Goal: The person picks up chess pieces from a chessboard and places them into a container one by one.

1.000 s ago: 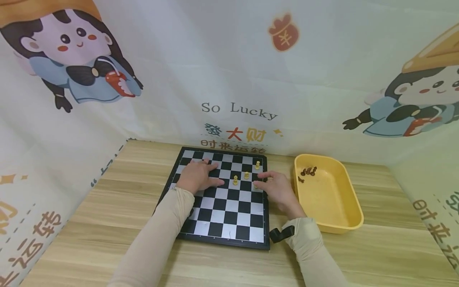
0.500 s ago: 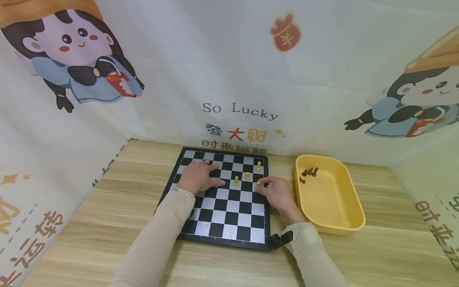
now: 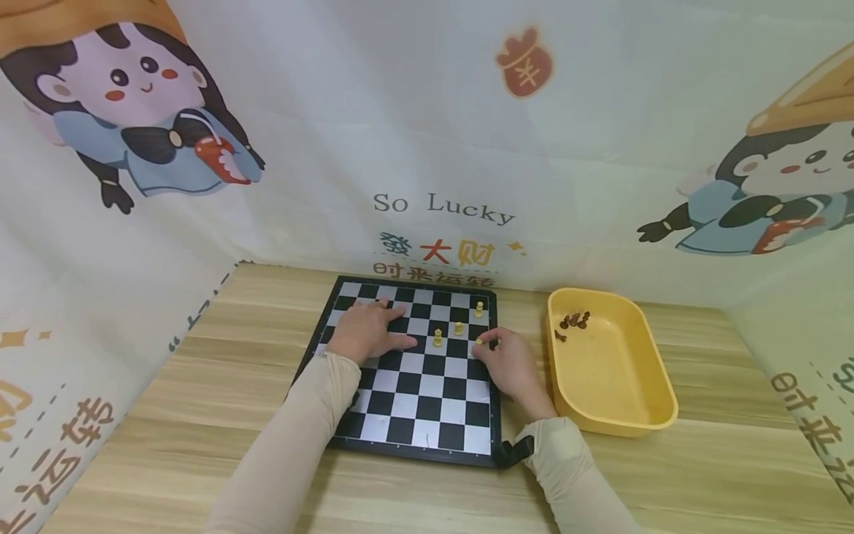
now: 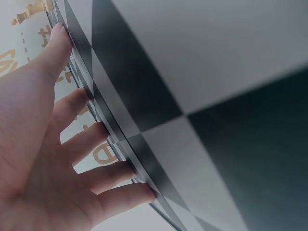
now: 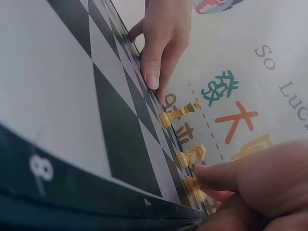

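Note:
My left hand [image 3: 367,330] lies on the black-and-white chessboard [image 3: 432,383], its fingers spread and fingertips on the squares in the left wrist view. At the board's right edge my right hand [image 3: 514,363] pinches a small pale yellow chess piece [image 3: 479,342] between thumb and index finger; its top is mostly hidden. A yellow king [image 5: 179,114] and a yellow knight [image 5: 192,155] stand upright on the board, between the two hands in the head view. Farther back, near the right corner, another yellow chess piece [image 3: 479,308] stands upright.
A yellow plastic tray [image 3: 617,426] is to the right of the board, with several dark brown chess pieces [image 3: 574,320] at its far left. Both rest on a wood-grain table [image 3: 220,371]. A printed white cloth [image 3: 320,148] hangs behind.
The right hand's thumb and index finger were apart around the chess piece one second ago and have since come together on it. The left hand stays in place.

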`<state>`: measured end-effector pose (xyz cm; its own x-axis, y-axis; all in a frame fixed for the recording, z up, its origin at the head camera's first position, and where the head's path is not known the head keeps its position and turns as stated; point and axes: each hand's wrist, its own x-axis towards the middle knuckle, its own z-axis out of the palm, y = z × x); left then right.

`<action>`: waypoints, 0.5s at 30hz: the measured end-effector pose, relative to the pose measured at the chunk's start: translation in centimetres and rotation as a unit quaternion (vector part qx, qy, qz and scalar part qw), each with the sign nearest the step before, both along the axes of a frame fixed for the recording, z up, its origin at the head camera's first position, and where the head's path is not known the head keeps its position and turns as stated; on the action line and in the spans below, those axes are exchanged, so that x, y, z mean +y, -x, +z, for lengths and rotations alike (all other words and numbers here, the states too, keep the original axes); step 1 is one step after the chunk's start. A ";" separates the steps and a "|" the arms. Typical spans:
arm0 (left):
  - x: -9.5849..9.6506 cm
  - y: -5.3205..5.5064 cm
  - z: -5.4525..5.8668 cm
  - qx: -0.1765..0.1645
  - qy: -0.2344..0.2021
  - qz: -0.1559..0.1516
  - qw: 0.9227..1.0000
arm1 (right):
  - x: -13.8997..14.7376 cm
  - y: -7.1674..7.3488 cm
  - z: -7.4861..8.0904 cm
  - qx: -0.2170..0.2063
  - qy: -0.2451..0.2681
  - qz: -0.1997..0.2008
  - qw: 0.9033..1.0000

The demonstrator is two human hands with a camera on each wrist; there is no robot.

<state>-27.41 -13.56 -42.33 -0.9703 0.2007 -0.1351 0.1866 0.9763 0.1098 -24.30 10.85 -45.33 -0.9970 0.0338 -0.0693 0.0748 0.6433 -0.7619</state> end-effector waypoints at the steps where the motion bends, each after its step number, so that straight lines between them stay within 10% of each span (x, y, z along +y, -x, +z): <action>1: 0.0 0.0 0.0 0.000 -0.001 -0.001 1.000 | 0.0 0.0 0.0 0.000 0.000 -0.001 1.000; 15: 0.0 0.0 -0.2 0.003 -0.005 0.002 1.000 | 0.2 -0.6 1.4 -0.013 0.012 0.019 1.000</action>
<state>-27.37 -13.60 -42.49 -0.9720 0.1972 -0.1282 0.1825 0.9761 0.1178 -23.74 11.06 -43.92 -0.9954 -0.0056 -0.0961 0.0713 0.6278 -0.7751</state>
